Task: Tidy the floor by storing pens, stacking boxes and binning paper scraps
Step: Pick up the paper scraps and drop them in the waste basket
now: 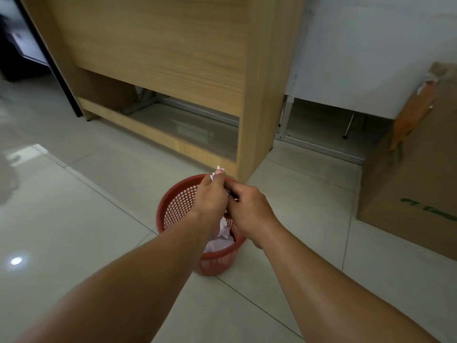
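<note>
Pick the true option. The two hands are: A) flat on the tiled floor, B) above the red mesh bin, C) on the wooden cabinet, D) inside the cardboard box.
B: the left hand, pinching a white paper scrap, and the right hand meet above the red mesh bin, which holds crumpled paper.

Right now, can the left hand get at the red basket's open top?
Probably yes: the left hand, pinching a paper scrap, is above the red basket, whose top has no lid. The right hand beside it leaves the opening free.
</note>
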